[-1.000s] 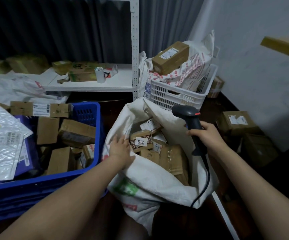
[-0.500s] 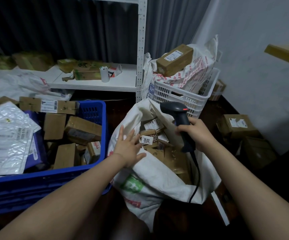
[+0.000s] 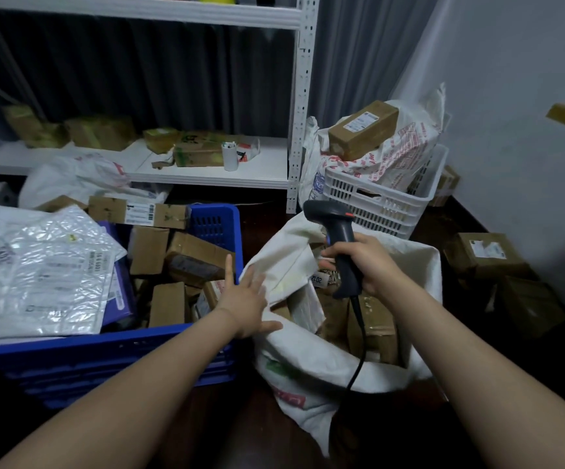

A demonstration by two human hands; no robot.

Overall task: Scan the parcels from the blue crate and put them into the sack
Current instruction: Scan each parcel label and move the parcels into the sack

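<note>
The blue crate (image 3: 111, 346) stands at the left, filled with several cardboard parcels (image 3: 196, 255) and clear plastic mailers (image 3: 47, 272). To its right a white sack (image 3: 311, 363) gapes open with several brown boxes (image 3: 372, 323) inside. My left hand (image 3: 243, 299) is empty, fingers spread, hovering between the sack's left rim and the crate's right wall. My right hand (image 3: 365, 262) grips the handle of a black barcode scanner (image 3: 335, 238) over the sack mouth; its cable hangs down into the sack.
A white slatted basket (image 3: 379, 198) holding a printed bag and a long box (image 3: 364, 128) sits behind the sack. White shelving (image 3: 206, 174) with boxes and a small cup stands at the back. More cartons (image 3: 484, 252) lie on the dark floor at right.
My left hand has lifted off the sack's contents and moved left toward the crate, fingers spreading. The scanner hand has shifted slightly left over the sack.
</note>
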